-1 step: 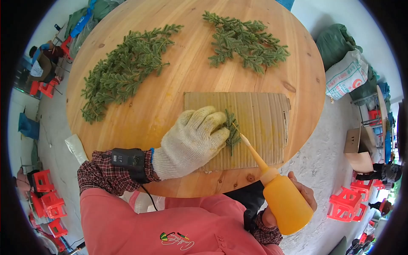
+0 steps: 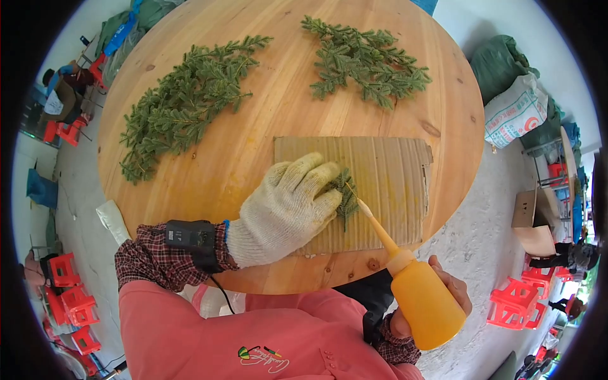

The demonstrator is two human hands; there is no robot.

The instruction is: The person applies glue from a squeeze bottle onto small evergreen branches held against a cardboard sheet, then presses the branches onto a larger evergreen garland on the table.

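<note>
My left hand (image 2: 290, 206), in a white knit glove with yellowed fingertips, pinches a small green fir sprig (image 2: 348, 206) over a sheet of corrugated cardboard (image 2: 389, 190). The glove hides the sprig's left side. Bare fingers of my right hand (image 2: 451, 288) wrap round a yellow squeeze bottle (image 2: 427, 304), tilted so that its long thin nozzle (image 2: 379, 229) points up and left. The nozzle's tip meets or nearly meets the sprig's stem; contact is too fine to make out.
On the round wooden table (image 2: 272, 120) lie a large pile of fir sprigs (image 2: 190, 101) at far left and a smaller pile (image 2: 367, 60) at far right. Red stools (image 2: 514, 303) and stuffed sacks (image 2: 516, 114) stand beyond the table's edge.
My gloved fingers have shifted slightly, and the sprig's upper end has turned a little under them. The bottle has barely moved.
</note>
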